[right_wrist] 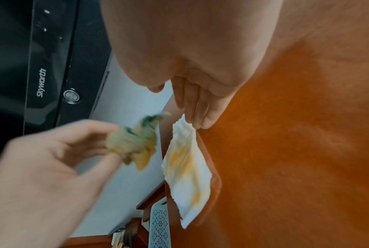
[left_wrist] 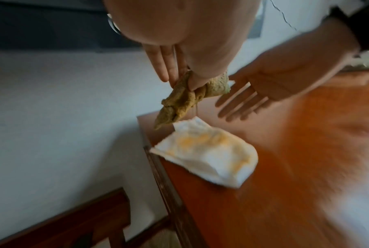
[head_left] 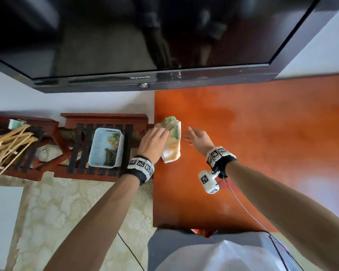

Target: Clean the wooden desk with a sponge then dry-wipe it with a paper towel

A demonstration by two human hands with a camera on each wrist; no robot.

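My left hand [head_left: 160, 136] pinches a crumpled, soggy green-yellow sponge [head_left: 169, 124] and holds it in the air over the left edge of the orange wooden desk [head_left: 243, 143]. In the left wrist view the sponge [left_wrist: 183, 99] hangs from thumb and fingers [left_wrist: 171, 70]. Below it a folded white paper towel [head_left: 171, 151] with orange-yellow stains lies on the desk at that edge. My right hand [head_left: 198, 137] is open, its straight fingers [right_wrist: 196, 109] at the towel's [right_wrist: 185, 167] far corner. I cannot tell whether they touch it.
A black television [head_left: 145, 45] hangs over the desk's back edge. Left of the desk, a slatted wooden rack [head_left: 106, 122] bears a pale blue basket [head_left: 98, 149] holding used cloths. Wooden hangers [head_left: 10, 141] lie far left. A darker wet patch [head_left: 223, 112] marks the desk.
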